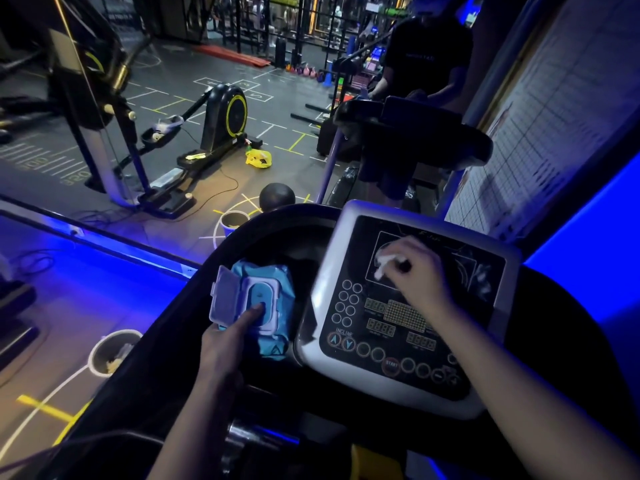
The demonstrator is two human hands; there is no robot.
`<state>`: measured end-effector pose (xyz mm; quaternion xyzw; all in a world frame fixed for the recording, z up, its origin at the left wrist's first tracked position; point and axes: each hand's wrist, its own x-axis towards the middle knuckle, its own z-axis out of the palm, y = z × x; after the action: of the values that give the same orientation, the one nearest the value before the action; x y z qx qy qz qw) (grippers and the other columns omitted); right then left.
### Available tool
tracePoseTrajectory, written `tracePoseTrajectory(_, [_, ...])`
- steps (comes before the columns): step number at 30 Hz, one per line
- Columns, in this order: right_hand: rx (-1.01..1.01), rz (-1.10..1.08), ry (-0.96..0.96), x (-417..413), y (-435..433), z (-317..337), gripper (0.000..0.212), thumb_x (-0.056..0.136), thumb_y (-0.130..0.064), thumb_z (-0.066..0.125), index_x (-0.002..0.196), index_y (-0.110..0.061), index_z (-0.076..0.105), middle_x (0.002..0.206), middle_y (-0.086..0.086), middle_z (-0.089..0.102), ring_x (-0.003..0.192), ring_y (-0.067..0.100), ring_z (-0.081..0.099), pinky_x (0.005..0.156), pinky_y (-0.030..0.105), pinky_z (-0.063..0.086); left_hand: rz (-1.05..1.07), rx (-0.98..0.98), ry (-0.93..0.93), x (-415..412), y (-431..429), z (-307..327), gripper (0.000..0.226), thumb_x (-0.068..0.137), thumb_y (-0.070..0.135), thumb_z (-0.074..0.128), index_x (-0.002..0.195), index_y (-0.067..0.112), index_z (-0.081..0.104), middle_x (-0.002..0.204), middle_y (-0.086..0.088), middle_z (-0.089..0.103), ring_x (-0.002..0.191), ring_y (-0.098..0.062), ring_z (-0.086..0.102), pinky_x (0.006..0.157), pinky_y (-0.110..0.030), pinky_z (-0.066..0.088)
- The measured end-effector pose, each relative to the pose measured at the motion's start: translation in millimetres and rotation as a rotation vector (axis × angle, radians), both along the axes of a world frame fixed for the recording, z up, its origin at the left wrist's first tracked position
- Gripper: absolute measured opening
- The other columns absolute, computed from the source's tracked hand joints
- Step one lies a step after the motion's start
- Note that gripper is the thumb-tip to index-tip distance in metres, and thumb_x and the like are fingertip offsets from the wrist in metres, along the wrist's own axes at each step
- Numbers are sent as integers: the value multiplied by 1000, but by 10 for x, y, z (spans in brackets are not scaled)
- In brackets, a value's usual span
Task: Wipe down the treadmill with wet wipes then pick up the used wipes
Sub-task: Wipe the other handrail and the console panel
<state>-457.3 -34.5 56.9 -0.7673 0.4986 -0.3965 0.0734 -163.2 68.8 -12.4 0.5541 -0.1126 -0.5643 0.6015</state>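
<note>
The right hand (420,275) pinches a white wipe (384,261) against the console (398,344) screen, fingers curled round it. The left hand (225,348) presses one straight finger on the pack (273,278) just left of the console, its lid flipped open.

I'm looking in on a gym. My view sits over a treadmill console (398,317) with INCLINE and START buttons. Beyond it are an elliptical trainer (225,116), a dark medicine ball (277,197) on the floor, a row of coloured kettlebells (306,71) and steel racks (242,22) at the back. Painted lines (227,83) mark the floor, and a person (429,53) stands at a second treadmill (408,126).
</note>
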Motion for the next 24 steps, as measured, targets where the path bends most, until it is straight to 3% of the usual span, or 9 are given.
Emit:
tracePoseTrajectory(2, [-58, -76, -53, 34, -110, 97, 22, 77, 9, 72, 90, -8, 76, 95, 0, 68, 86, 7, 64, 79, 15, 50, -1, -1, 1, -20, 0, 6, 34, 82, 12, 86, 110, -3, 75, 100, -30, 76, 82, -42, 73, 81, -58, 60])
tracePoseTrajectory(5, [-1, -34, 36, 138, -127, -70, 23, 78, 10, 71, 93, -6, 76, 96, 3, 68, 86, 13, 66, 79, 16, 51, -6, -1, -17, -67, -1, 32, 31, 81, 12, 86, 107, -3, 75, 98, -30, 76, 80, -41, 73, 82, -60, 60])
tracePoseTrajectory(7, [34, -12, 94, 181, -33, -270, 24, 79, 11, 71, 95, -5, 76, 98, 3, 66, 86, 12, 65, 80, 9, 47, -7, -10, -26, -91, -3, 31, 30, 81, 12, 87, 105, -3, 75, 90, -25, 76, 73, -36, 73, 75, -49, 61])
tracePoseTrajectory(10, [75, 29, 116, 201, 168, -499, 24, 79, 9, 71, 97, -6, 77, 99, 0, 66, 88, 8, 62, 81, 11, 48, 22, -27, -18, -105, -10, -10, 33, 81, 15, 87, 104, -5, 75, 76, -18, 71, 62, -30, 67, 69, -41, 56])
tracePoseTrajectory(14, [200, 67, 71, 166, 375, -561, 24, 81, 5, 72, 99, -10, 77, 98, -8, 66, 84, 4, 62, 77, 10, 47, 15, -38, -21, -165, -11, -7, 17, 85, 14, 84, 91, 7, 69, 52, 1, 59, 38, -13, 53, 43, -24, 45])
tracePoseTrajectory(17, [281, -10, -61, 107, 400, -392, 28, 83, -1, 73, 105, -17, 74, 96, -11, 70, 84, 1, 66, 72, 19, 53, 10, -46, -20, -193, -29, -11, 21, 83, 18, 85, 91, 9, 68, 54, 0, 55, 39, -14, 48, 42, -23, 42])
tracePoseTrajectory(19, [291, -92, -277, 57, 404, -199, 36, 85, 2, 71, 112, -21, 69, 100, -15, 68, 87, 6, 68, 68, 23, 58, 7, -44, -18, -211, -37, -26, 30, 80, 22, 88, 98, 8, 69, 61, -6, 52, 45, -16, 45, 49, -26, 41])
tracePoseTrajectory(21, [272, -159, -504, -18, 388, -19, 39, 88, 4, 66, 116, -23, 68, 102, -17, 67, 88, 7, 69, 65, 21, 57, 3, -43, -24, -233, -43, -38, 29, 81, 22, 87, 97, 8, 68, 58, -5, 50, 43, -15, 43, 47, -25, 39])
tracePoseTrajectory(24, [223, -275, -679, -189, 307, 104, 23, 91, -6, 67, 104, -24, 75, 95, -9, 74, 91, 24, 73, 72, 41, 61, 2, -55, -39, -290, -50, -2, 23, 84, 19, 85, 95, 10, 68, 50, 1, 54, 36, -12, 46, 39, -23, 40])
